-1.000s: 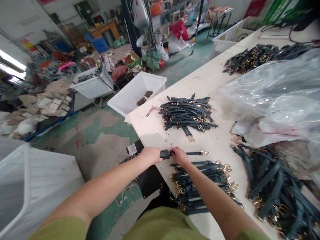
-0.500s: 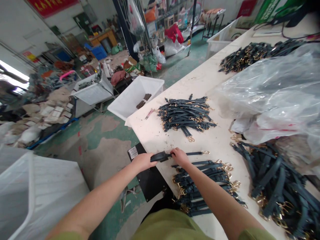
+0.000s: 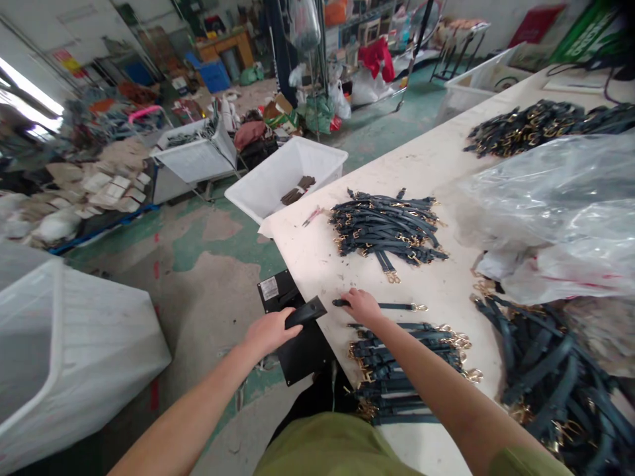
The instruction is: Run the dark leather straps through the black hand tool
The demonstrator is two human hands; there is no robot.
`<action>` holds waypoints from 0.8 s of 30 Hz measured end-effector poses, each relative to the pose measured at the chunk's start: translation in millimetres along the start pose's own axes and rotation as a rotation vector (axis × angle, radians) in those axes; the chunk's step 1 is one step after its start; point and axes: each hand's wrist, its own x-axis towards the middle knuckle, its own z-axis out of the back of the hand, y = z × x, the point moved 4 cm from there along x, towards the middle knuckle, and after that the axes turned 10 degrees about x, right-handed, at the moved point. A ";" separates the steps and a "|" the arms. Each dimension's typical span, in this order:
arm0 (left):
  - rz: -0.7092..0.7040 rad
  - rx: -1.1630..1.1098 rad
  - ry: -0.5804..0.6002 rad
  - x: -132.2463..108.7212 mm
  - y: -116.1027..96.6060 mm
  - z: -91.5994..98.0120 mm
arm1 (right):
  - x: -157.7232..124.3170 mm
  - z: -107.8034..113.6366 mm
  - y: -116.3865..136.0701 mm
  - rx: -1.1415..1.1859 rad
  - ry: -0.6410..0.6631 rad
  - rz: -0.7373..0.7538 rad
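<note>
My left hand (image 3: 272,330) is wrapped around a black, elongated hand tool (image 3: 312,309) at the table's edge; its exact kind I cannot make out. To the right, my right hand (image 3: 362,308) grips a dark strap (image 3: 395,306) near its left end. The strap lies on the white table (image 3: 307,254), with a gold clasp at its far right end. The tool and strap are apart. Below my right hand is a row of similar straps (image 3: 397,369) with gold hardware. A bundled pile of straps (image 3: 387,225) sits beyond both hands.
Small pink-handled snips (image 3: 312,216) lie by the table corner. At the right are a clear plastic sheet (image 3: 560,192) and a heap of larger straps (image 3: 555,377). A black panel (image 3: 302,354) juts out below the table edge. White bins (image 3: 109,337) stand on the floor.
The black tool has come away from the strap's left end, and its tip now points up to the right. My right hand keeps hold of the strap. The view has shifted slightly.
</note>
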 end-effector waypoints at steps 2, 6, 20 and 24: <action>-0.013 -0.011 0.000 -4.5 -2.0 -4.5 | 3.4 -0.5 7.6 -0.069 0.044 0.007; 0.002 -0.042 -0.009 -12.4 3.5 -10.8 | -2.3 -7.8 13.4 -0.121 0.056 -0.052; -0.054 -0.033 -0.029 -22.9 8.0 -29.9 | -3.4 -22.8 17.9 0.113 -0.021 -0.323; -0.074 -0.004 -0.041 -22.1 4.4 -30.0 | -1.6 -25.1 26.7 0.046 -0.101 -0.352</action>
